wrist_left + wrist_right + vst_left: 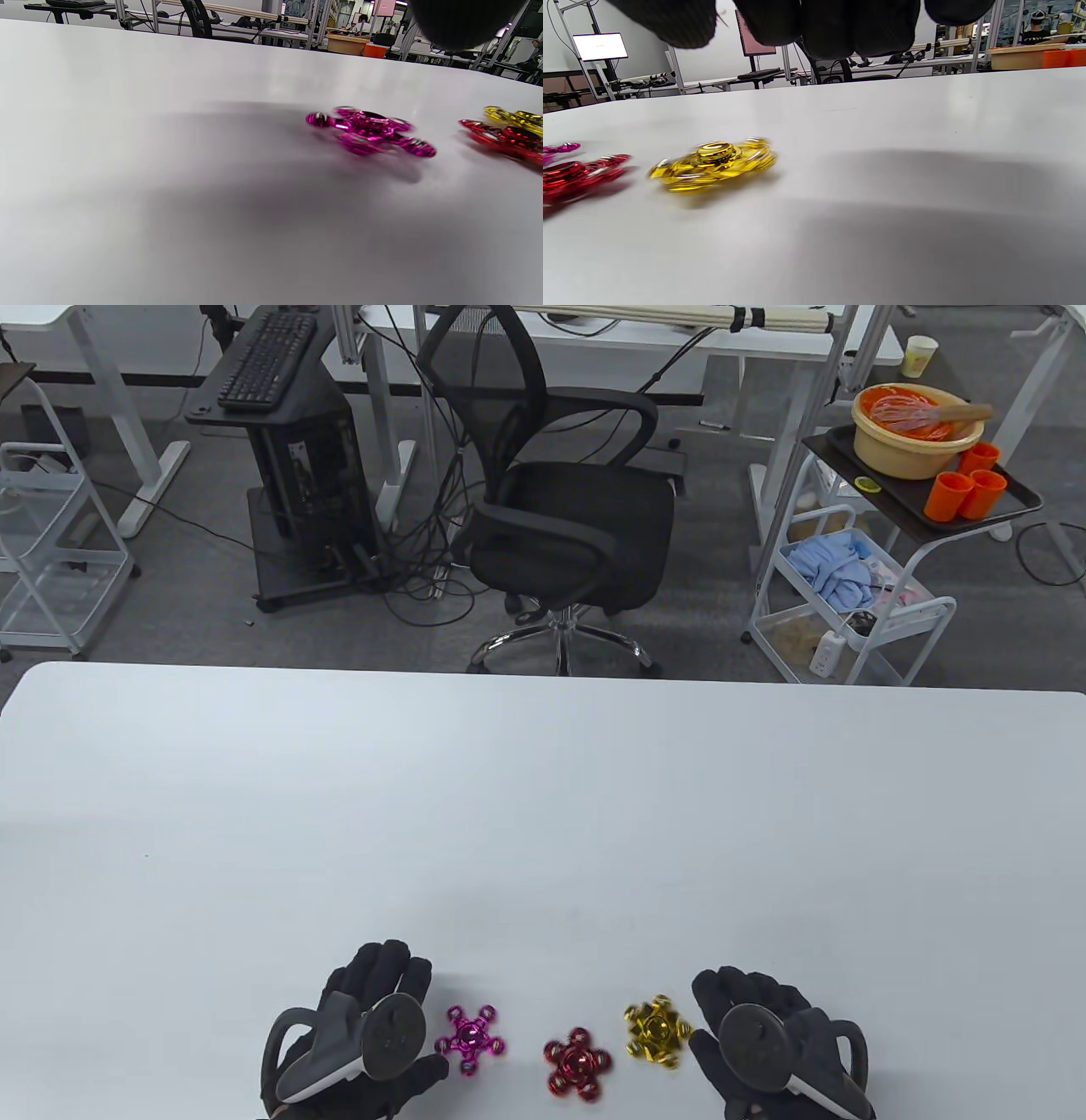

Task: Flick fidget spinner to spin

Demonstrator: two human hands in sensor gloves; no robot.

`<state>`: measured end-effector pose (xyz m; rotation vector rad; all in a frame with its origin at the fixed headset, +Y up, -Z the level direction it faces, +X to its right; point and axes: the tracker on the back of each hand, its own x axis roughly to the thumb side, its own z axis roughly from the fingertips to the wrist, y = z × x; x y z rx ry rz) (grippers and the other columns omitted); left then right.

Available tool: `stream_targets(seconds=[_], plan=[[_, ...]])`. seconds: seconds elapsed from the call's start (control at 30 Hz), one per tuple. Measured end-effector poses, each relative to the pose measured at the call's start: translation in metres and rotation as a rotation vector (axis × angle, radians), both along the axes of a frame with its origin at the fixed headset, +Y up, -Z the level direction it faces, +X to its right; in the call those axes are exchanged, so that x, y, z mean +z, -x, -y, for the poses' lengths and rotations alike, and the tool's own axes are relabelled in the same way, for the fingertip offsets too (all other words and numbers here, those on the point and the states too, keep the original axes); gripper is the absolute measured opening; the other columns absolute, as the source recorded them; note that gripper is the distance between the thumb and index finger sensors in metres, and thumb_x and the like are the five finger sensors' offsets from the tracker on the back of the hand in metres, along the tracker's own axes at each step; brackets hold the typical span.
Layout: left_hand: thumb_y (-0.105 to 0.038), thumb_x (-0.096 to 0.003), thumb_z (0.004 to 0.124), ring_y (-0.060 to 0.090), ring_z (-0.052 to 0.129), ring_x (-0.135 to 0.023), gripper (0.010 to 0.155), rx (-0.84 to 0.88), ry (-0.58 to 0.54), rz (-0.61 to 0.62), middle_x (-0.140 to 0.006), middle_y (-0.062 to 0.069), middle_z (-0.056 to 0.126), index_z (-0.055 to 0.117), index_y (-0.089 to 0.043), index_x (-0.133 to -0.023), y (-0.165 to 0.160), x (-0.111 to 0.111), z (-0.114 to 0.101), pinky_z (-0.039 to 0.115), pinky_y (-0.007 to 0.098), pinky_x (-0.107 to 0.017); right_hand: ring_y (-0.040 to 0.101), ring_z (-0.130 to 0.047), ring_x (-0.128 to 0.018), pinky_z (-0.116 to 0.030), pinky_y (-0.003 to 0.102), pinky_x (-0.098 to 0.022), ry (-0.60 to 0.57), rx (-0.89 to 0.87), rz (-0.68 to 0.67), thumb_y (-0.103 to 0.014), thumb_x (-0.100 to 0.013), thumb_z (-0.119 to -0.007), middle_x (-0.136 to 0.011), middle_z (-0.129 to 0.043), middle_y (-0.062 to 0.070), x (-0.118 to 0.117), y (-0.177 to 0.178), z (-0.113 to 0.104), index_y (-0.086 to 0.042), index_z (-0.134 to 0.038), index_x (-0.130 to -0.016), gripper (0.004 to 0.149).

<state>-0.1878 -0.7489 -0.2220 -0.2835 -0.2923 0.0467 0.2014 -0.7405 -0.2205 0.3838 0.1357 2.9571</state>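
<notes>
Three metallic fidget spinners lie in a row on the white table [543,814] near its front edge: a magenta spinner [472,1040] [368,130], a red spinner [578,1063] [507,140] [577,176] and a gold spinner [656,1032] [715,163]. The gold spinner's arms look blurred in the right wrist view. My left hand [383,984] lies just left of the magenta spinner, apart from it, holding nothing. My right hand [747,997] lies just right of the gold spinner, holding nothing. Its fingertips [831,29] hang above the table in the right wrist view.
A black office chair [568,526] stands beyond the table's far edge. A white cart [857,594] with a bowl and orange cups stands at the back right. A computer stand with a keyboard [267,360] is at the back left.
</notes>
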Motion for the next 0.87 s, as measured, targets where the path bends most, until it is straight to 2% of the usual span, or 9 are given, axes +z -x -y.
stream_targets(seconds=[0.87], plan=[[-0.066,-0.0374,0.066,0.042,0.014,-0.104,0.092,-0.008,0.057,-0.005,-0.110,0.014,0.004,0.019,-0.018,-0.101,-0.0038,-0.0018,0.0029,0.028,0.063,-0.075,0.051,-0.053,-0.093,-0.044,0.069,-0.070,-0.004,0.022,-0.068,-0.046,-0.050,-0.067,-0.107,-0.050,0.020,0.0065,0.0080,-0.0022,-0.016,-0.050,-0.100,0.061]])
